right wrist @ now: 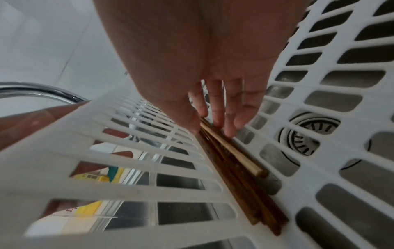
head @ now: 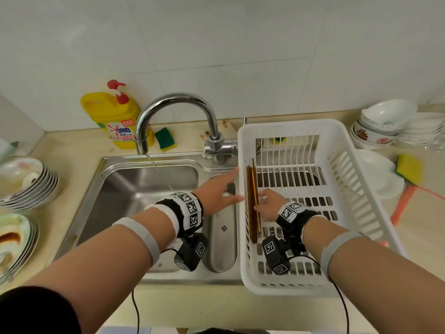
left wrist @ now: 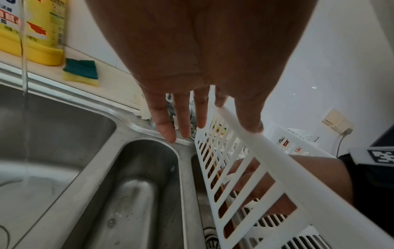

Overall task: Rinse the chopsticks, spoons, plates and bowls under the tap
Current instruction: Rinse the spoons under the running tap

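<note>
Several brown wooden chopsticks (head: pixel 252 201) lie along the left wall of the white slatted plastic basket (head: pixel 337 131); right hand (head: pixel 269 204) fingers extended touching them, left hand (head: pixel 216 191) spread, holding nothing.

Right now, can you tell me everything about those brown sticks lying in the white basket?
The brown wooden chopsticks are a small bundle of long, thin sticks, mostly dark brown with one paler. They lie flat and side by side on the floor of the white slotted plastic basket, pressed along its left wall, over the sink. The right hand rests its fingertips on them. The left hand stays outside, touching the basket's rim.
</note>
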`<state>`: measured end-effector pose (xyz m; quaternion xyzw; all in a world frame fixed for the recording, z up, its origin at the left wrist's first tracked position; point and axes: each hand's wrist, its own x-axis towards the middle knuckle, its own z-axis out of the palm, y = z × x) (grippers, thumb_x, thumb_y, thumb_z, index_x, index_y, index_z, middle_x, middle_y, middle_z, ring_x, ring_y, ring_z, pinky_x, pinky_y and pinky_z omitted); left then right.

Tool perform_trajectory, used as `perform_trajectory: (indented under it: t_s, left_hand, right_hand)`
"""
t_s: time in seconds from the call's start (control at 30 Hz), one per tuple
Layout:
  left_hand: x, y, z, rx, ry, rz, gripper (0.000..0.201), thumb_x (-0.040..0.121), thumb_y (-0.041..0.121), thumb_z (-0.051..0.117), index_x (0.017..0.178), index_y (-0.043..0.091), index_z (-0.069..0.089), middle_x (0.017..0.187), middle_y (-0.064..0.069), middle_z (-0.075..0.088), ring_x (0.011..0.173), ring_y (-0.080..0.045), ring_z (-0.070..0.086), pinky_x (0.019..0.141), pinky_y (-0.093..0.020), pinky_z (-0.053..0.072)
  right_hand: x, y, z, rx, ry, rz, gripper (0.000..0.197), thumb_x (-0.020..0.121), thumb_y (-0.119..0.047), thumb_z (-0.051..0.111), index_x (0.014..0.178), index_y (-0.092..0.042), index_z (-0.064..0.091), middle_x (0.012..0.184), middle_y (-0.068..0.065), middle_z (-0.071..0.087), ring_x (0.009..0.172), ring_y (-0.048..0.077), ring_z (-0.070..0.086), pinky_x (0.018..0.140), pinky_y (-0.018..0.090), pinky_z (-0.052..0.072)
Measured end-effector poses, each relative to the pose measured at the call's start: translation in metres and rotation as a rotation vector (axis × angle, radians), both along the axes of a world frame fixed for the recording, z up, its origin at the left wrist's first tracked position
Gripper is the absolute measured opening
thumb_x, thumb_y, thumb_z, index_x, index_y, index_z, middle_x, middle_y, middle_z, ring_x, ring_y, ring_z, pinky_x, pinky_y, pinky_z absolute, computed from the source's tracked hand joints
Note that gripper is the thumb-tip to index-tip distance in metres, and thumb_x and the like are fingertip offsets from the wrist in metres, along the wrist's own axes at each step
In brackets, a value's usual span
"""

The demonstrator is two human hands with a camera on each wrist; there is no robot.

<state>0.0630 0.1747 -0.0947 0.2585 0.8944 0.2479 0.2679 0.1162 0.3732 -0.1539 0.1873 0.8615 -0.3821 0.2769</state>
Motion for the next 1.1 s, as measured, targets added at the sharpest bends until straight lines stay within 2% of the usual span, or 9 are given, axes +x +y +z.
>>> perform_trajectory:
  t_s: [0.2,0.3,0.4,0.47,0.6,0.7,0.77,0.87,1.1]
  left_hand:
    - [0.001,0.000,0.002,-0.031,0.016,0.005,0.086,0.097,0.050,0.060,0.162,0.032,0.007,0.148,-0.005,0.052,0.132,-0.020,0.054,0.101,-0.026,0.040]
    - [0.002,0.000,0.002,-0.038,0.034,-0.001,0.084,0.098,0.050,0.059,0.162,0.031,0.009,0.148,-0.006,0.052,0.132,-0.021,0.054,0.099,-0.025,0.040]
    - [0.003,-0.003,0.004,-0.065,0.063,-0.035,0.077,0.099,0.050,0.057,0.161,0.032,0.017,0.147,-0.007,0.051,0.133,-0.023,0.052,0.104,-0.032,0.042]
    - [0.003,-0.009,0.006,-0.089,0.085,-0.040,0.071,0.099,0.050,0.056,0.160,0.031,0.024,0.149,-0.007,0.049,0.135,-0.024,0.050,0.110,-0.037,0.041]
    - [-0.012,-0.040,0.015,-0.139,0.160,0.100,0.048,0.099,0.047,0.057,0.143,0.025,0.054,0.143,-0.006,0.053,0.128,-0.022,0.054,0.109,-0.038,0.043]
    - [-0.023,-0.072,0.028,-0.157,0.242,0.218,0.032,0.098,0.041,0.059,0.126,0.027,0.064,0.132,-0.001,0.054,0.119,-0.022,0.057,0.101,-0.035,0.045]
    - [-0.023,-0.099,0.038,-0.187,0.306,0.293,0.027,0.098,0.040,0.058,0.121,0.030,0.064,0.129,0.001,0.054,0.117,-0.022,0.058,0.100,-0.037,0.045]
    - [-0.014,-0.152,0.053,-0.247,0.374,0.406,0.024,0.097,0.042,0.057,0.118,0.032,0.063,0.130,0.002,0.053,0.120,-0.023,0.056,0.106,-0.047,0.044]
    - [0.050,-0.317,0.063,-0.476,0.382,0.713,0.029,0.097,0.041,0.052,0.123,0.030,0.060,0.130,0.001,0.051,0.118,-0.025,0.057,0.100,-0.042,0.045]
  right_hand:
    - [0.002,-0.007,-0.007,0.154,0.066,0.055,0.062,0.098,-0.026,0.054,0.156,-0.021,0.032,0.137,0.012,0.057,0.112,0.031,0.064,0.097,0.046,0.054]
    - [0.002,-0.007,-0.003,0.139,0.060,0.114,0.054,0.100,-0.020,0.051,0.153,-0.018,0.038,0.127,0.010,0.064,0.107,0.028,0.066,0.095,0.042,0.055]
    - [0.001,-0.001,0.005,0.104,0.073,0.124,0.048,0.102,-0.016,0.049,0.150,-0.017,0.044,0.132,0.010,0.064,0.080,0.012,0.063,0.064,0.020,0.053]
    - [-0.003,0.003,0.016,0.093,0.123,0.075,0.047,0.101,-0.015,0.051,0.147,-0.016,0.049,0.136,0.011,0.060,0.069,0.006,0.056,0.054,0.015,0.044]
    - [-0.023,-0.006,0.078,0.166,0.522,-0.014,0.025,0.099,-0.009,0.049,0.114,-0.021,0.064,0.124,0.003,0.060,0.092,0.012,0.059,0.080,0.023,0.046]
    - [-0.041,-0.039,0.132,0.179,0.767,0.171,0.020,0.096,-0.007,0.050,0.102,-0.021,0.063,0.107,-0.003,0.053,0.088,0.012,0.057,0.074,0.019,0.042]
    - [-0.051,-0.073,0.154,0.174,0.763,0.361,0.020,0.094,-0.007,0.052,0.104,-0.021,0.063,0.105,-0.004,0.051,0.088,0.014,0.056,0.077,0.025,0.046]
    - [-0.063,-0.131,0.158,0.259,0.657,0.623,0.029,0.094,-0.015,0.057,0.122,-0.021,0.053,0.114,-0.001,0.047,0.098,0.021,0.056,0.090,0.039,0.049]
    - [-0.072,-0.280,0.141,0.395,0.618,1.034,0.047,0.094,-0.028,0.060,0.137,-0.019,0.044,0.137,0.007,0.052,0.119,0.031,0.056,0.098,0.041,0.048]
